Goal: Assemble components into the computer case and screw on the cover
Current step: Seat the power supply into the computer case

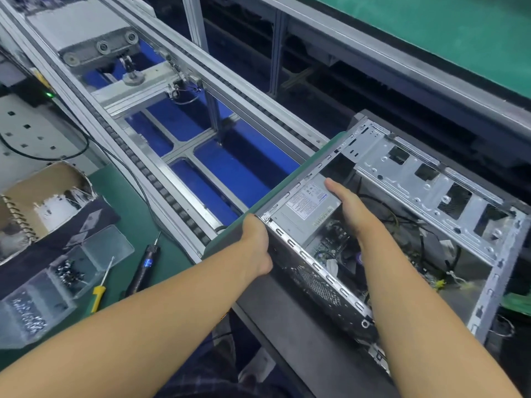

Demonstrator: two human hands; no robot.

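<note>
An open computer case lies on its side at the right, resting on a green pallet board. A grey power supply sits in its near-left corner, above the motherboard and loose cables. My left hand grips the case's rear corner from outside, the fingers hidden behind the rear panel. Inside the case, my right hand lies flat with straight fingers against the right side of the power supply.
A conveyor frame with blue panels runs diagonally to the left. On the green mat lie a black screwdriver, a yellow-handled tool, clear screw boxes and a cardboard box. A green bench is behind.
</note>
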